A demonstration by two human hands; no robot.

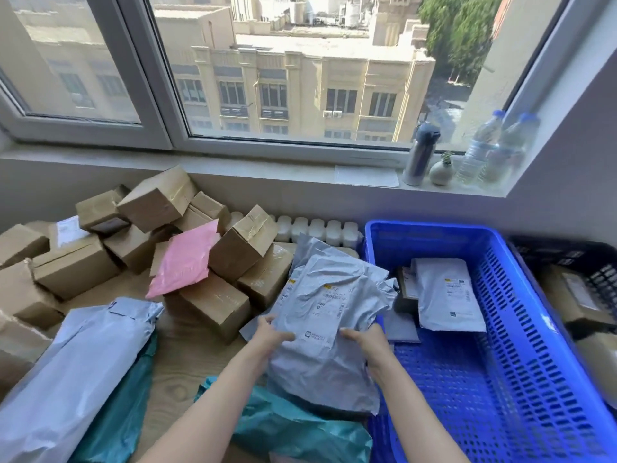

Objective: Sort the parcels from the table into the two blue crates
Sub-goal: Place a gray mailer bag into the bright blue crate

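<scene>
Left hand (pixel 273 333) pinching the grey mailer (pixel 325 305) at its left edge, right hand (pixel 363 339) gripping the right edge, mailer hanging just beside the blue crate (pixel 434 227)

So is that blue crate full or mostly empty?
Mostly empty: the blue crate holds a few parcels at its far end, a grey mailer on top; its near floor shows bare.

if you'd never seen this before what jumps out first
The bright blue crate at the right, with a few parcels in its far end, catches the eye first. At centre, the left hand and right hand grip a crumpled grey mailer by its left edge. Behind, at left, a pink mailer lies on a pile of brown cardboard boxes.
</scene>
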